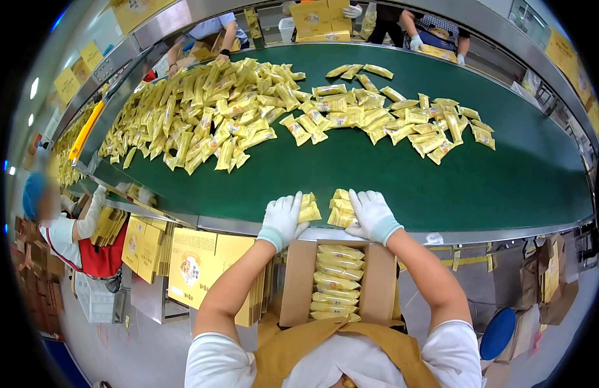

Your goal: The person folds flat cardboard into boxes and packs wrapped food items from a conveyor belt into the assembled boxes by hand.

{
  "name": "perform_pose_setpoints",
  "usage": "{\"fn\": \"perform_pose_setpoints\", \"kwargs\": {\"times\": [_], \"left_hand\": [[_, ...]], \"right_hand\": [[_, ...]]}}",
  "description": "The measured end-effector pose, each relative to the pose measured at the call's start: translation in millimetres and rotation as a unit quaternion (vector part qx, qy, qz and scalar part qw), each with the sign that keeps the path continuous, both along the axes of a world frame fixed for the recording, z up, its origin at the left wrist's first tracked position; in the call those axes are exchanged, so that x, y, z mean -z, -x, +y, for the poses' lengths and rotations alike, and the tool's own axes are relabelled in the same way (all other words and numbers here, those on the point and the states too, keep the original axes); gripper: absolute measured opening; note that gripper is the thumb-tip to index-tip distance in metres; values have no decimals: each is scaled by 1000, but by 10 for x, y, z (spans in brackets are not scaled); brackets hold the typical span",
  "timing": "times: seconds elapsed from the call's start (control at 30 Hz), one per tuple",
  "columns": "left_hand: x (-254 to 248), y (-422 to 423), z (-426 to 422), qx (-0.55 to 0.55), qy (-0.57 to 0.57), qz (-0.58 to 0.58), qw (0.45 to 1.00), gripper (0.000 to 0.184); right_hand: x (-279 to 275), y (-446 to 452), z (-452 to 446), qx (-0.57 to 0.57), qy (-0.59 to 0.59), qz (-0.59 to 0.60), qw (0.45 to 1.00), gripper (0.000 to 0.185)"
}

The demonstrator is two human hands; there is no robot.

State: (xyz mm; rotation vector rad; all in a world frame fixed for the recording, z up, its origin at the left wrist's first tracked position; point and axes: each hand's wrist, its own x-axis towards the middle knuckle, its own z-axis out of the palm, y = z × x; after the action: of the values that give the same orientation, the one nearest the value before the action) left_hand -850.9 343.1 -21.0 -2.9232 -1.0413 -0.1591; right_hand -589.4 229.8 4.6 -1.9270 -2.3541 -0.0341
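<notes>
While in hands, packets long-axis sideways.

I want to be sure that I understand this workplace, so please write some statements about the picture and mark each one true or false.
1. The belt is green. True.
2. The left grip and the right grip are gloved. True.
3. Packs lie between them. True.
4. The box below is empty. False: a row of packs lies in it.
5. The larger pile is on the picture's right. False: it is on the left.
</notes>
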Motion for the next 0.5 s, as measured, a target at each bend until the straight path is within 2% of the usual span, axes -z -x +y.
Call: {"fn": "perform_pose_setpoints", "kwargs": {"times": [0.07, 0.17, 0.27, 0.37, 0.4, 0.47, 0.5], "left_hand": [[10, 5, 1, -1, -2, -1, 1000, 86], [49, 11, 2, -4, -5, -7, 1000, 86], [52, 12, 22, -1, 0, -12, 1000, 86], [-25, 21, 51, -2, 22, -6, 1000, 87], [-42, 11, 45, -2, 32, -2, 999, 88], [-42, -23, 21, -19, 33, 8, 999, 89], [-50, -43, 22, -26, 32, 12, 999, 89]], "right_hand": [[65, -43, -3, -52, -65, -34, 996, 95], [92, -27, -64, -18, 6, 11, 1000, 90], [-27, -52, -56, 11, 15, 22, 1000, 87], [-277, -80, -40, 68, -58, 26, 996, 84], [-295, -105, -41, 87, -59, 6, 994, 89], [-71, -160, -79, 108, 11, -68, 992, 93], [-2, -203, -87, 109, 19, -51, 993, 93]]}}
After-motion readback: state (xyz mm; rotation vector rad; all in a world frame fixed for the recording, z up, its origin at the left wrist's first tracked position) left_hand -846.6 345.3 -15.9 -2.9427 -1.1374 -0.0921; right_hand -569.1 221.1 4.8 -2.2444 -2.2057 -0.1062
